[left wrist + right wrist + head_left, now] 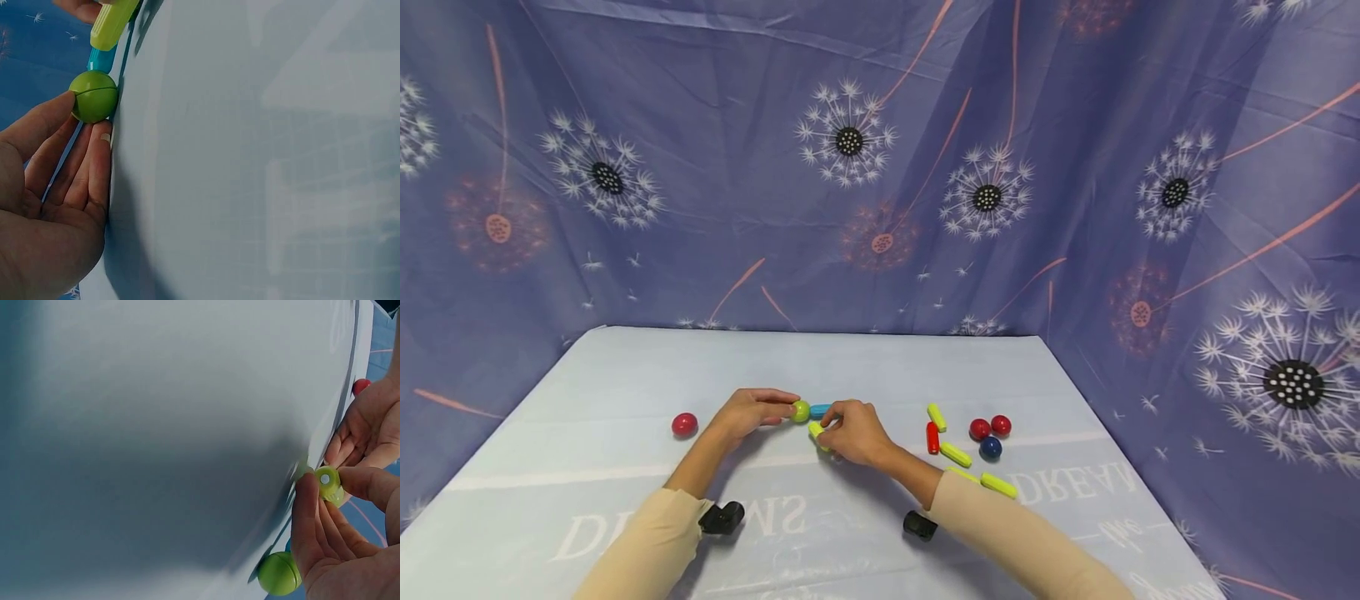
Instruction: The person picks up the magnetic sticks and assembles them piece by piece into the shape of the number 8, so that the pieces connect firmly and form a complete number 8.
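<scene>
At the middle of the table my left hand [752,412] pinches a green ball [801,411] between thumb and fingertips. A blue rod [821,411] runs from that ball toward the right, its far part hidden behind my right hand [853,431]. My right thumb and fingers pinch a yellow-green magnetic rod [817,432], tilted close beside the ball. The right wrist view shows a silvery dot on this rod's end [325,479]. Below my right fingers in that view, a second green ball [279,573] sits by the blue rod [288,545].
A red ball [684,425] lies left of my left hand. On the right are a red rod [932,437], several yellow-green rods [956,454], two red balls [980,429] and a dark blue ball [991,448]. A patterned purple curtain [737,208] hangs behind the white-clothed table [625,367].
</scene>
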The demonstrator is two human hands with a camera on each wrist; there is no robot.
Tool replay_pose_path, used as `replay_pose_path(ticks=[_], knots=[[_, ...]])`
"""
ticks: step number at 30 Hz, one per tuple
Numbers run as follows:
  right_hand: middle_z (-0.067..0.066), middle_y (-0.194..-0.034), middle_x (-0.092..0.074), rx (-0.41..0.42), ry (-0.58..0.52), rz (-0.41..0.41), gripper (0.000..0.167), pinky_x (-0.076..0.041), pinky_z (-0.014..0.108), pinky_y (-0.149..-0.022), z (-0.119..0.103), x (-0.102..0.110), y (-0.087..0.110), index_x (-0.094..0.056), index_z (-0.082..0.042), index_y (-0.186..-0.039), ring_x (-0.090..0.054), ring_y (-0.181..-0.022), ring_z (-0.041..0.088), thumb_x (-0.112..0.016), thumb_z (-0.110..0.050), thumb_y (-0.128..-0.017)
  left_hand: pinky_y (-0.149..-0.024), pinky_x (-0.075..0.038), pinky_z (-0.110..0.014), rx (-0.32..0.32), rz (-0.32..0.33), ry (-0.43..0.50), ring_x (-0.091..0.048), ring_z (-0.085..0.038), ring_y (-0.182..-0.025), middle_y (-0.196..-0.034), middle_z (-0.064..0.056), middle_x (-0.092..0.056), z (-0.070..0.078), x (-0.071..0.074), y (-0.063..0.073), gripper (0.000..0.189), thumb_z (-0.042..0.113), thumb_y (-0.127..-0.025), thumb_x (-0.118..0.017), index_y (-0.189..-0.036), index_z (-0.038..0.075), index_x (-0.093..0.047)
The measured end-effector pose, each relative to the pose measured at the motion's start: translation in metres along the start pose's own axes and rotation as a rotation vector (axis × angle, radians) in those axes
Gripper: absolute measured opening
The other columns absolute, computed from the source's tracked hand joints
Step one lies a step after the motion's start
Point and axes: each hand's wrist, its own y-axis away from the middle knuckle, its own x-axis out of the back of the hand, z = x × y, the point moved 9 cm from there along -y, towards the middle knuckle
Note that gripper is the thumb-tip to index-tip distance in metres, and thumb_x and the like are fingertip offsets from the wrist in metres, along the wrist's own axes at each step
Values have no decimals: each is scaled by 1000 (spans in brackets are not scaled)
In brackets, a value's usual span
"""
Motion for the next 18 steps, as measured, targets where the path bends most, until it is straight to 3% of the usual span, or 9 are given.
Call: replay_pose_path(ticks=[8,18], knots=[[5,-72,-75,-19,-15,11,18,-53,26,-50,-3,-8,-4,-74,1,-99,-71,-55,23,-76,-5,-82,-101,-52,-42,3,-1,3,-70,-20,-109,-126,-13,-71,-1,0,1,38,19,-93,-73,-125,-1,-70],[4,-70,-75,-16,11,37,18,-49,23,-48,-7,-11,-9,-75,1,-99,-71,-53,18,-75,-7,-83,-99,-53,-40,8,3,-6,-70,-18,-107,-124,-13,-72,-1,2,0,36,18,-93,-73,-124,0,-71]])
